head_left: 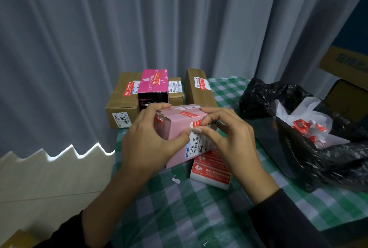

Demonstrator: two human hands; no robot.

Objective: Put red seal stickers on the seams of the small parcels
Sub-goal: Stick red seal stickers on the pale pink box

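A pale pink parcel (pixel 177 126) is tilted above the green checked table, held between both hands. My left hand (pixel 147 140) grips its left end, thumb lying across the front face. My right hand (pixel 225 138) curls over its right end, fingertips pressing a small red seal sticker (pixel 197 123) by the white shipping label (pixel 196 144). A longer red sticker (pixel 189 114) runs along the top seam. A stack of red seal stickers (pixel 211 172) lies on the table under the parcel.
Brown cartons (pixel 121 100) (pixel 197 88) and a magenta box (pixel 153 82) with red stickers stand at the back. A black plastic bag (pixel 310 136) holding peeled sticker scraps lies at the right. The checked tablecloth (pixel 179 208) ends at the left by grey curtains.
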